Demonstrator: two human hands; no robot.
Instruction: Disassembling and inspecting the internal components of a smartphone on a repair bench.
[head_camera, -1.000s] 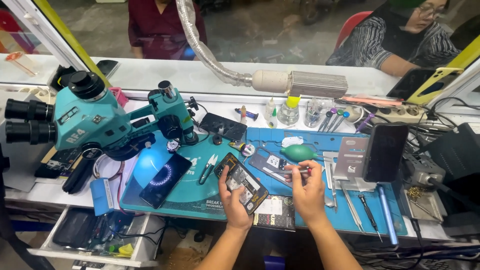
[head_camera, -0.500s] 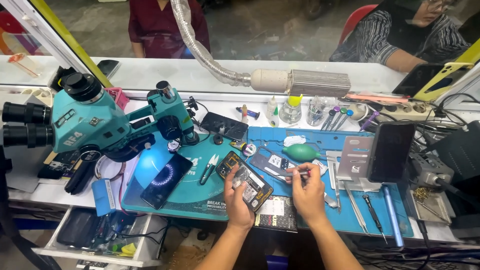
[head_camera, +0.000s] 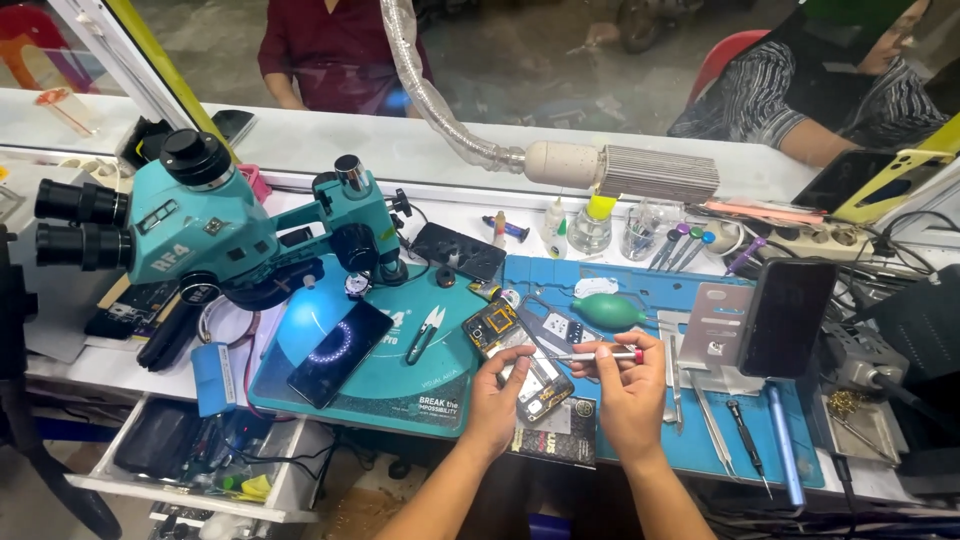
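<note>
Left hand curled around the near-left edge of an opened phone, thumb and fingers pressed to its sides, gripping it. Lay tilted on the blue work mat, back cover off, circuit board and camera module exposed, far end pointing up-left toward the microscope. Right hand pinched shut on a thin screwdriver with a red cap, held nearly level, tip pointing left over the phone's middle; whether the tip touched the board could not be told.

Just beyond the phone, rested a green rubber air blower and a small white part. To the left, sat a teal stereo microscope on its round teal base, with a dark phone under its lens showing a ring of light on the screen. Between that and the opened phone, lay small snips. To the right, stood a black phone propped upright against a grey holder. Near right, lay several slim tools side by side on the mat. At far centre, hung a ribbed hose ending in a finned metal nozzle. At near left, stood open a drawer full of cables and parts.
</note>
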